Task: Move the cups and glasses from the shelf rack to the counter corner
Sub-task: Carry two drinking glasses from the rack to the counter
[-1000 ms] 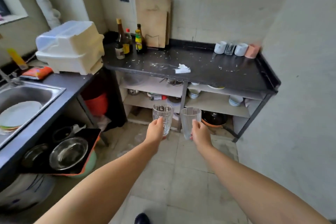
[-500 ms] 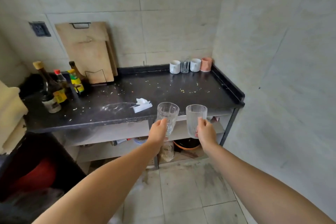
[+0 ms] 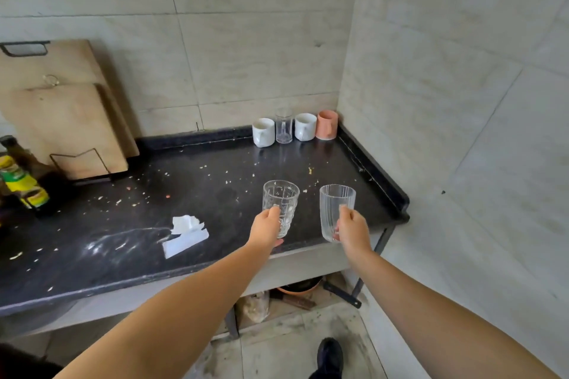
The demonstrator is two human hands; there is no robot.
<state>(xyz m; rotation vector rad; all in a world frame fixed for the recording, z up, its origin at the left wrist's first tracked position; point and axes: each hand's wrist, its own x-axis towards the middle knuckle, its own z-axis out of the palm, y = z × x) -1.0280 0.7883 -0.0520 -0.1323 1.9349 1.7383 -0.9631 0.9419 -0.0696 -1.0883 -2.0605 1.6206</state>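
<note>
Black counter, hands gripping two upright glasses, rims up

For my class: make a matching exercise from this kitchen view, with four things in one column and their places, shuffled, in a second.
Things:
1. patterned glass
2. ribbed glass
3. pink cup
4. crumpled tissue

Places:
A. in the far counter corner
B. held in the left hand
C. lying on the counter, left of the hands
D. held in the right hand

Pairs: 1-B, 2-D, 3-A, 4-C
</note>
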